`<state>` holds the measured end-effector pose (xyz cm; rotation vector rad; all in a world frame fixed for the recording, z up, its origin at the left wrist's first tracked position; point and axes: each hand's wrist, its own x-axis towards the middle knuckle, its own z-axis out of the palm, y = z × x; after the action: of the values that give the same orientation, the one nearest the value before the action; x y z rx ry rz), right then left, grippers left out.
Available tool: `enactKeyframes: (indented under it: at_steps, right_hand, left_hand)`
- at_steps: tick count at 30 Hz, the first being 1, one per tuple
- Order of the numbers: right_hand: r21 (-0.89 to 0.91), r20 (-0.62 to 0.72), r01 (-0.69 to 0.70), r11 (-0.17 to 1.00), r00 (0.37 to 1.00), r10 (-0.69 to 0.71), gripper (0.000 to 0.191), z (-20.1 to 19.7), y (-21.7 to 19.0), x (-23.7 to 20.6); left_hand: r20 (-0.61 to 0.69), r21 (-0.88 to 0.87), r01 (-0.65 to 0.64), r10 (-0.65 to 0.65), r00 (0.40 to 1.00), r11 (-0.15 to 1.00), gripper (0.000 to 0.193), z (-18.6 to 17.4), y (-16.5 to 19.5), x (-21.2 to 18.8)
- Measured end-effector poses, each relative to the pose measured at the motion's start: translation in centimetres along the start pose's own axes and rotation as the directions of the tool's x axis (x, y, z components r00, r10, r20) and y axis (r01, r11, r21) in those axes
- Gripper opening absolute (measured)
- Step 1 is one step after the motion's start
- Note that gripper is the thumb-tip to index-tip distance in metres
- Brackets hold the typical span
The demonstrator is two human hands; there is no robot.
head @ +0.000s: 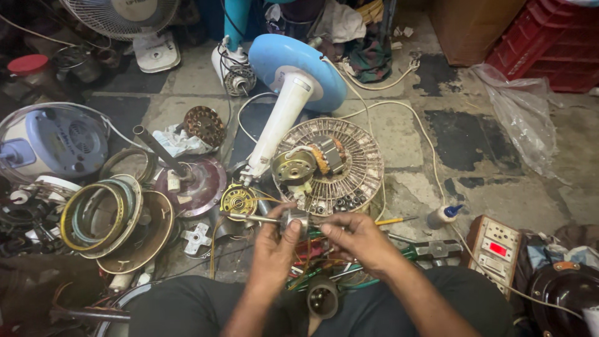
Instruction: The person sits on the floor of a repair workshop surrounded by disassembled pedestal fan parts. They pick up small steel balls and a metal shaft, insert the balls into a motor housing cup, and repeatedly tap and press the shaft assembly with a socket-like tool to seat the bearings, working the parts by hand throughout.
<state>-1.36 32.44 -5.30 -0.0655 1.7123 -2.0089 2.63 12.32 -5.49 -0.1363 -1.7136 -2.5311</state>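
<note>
Head view: both hands meet low in the middle, above the person's lap
Hands: left hand [272, 240] and right hand [354, 238] both clenched on a small motor rotor with shaft [284, 219]
Around: grey fan guard [362, 163] with motor just beyond; white-and-blue fan stand [293, 87] lying behind it
Counted: one yellow screwdriver [393, 221]; one glue bottle [443, 214]
Signs: brown switchboard [494, 248], red light, right

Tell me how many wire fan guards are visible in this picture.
2. One round white wire fan guard stands at the top left; one round grey wire fan guard lies flat on the floor, above the hands. Others may be hidden in the clutter.
</note>
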Motion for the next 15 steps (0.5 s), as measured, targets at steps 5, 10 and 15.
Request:
enactKeyframes:
  at_steps: [5,10,15]
  right_hand:
    - [0.051,-0.062,0.075,0.996,0.995,-0.072,0.031,1.3,-0.2,-0.5]
    - [0.127,-0.108,0.156,0.98,0.984,-0.142,0.031,2.4,-0.5,-1.0]
    - [0.168,-0.144,0.181,0.969,0.977,-0.158,0.031,2.7,-0.5,-1.1]
  left_hand:
    - [-0.147,-0.217,0.234,-0.269,0.952,0.948,0.042,1.6,0.7,-0.8]
    - [-0.119,-0.426,0.265,-0.344,0.932,0.865,0.039,2.4,1.0,-1.4]
    - [-0.148,-0.432,0.247,-0.339,0.929,0.867,0.038,2.9,1.3,-1.3]
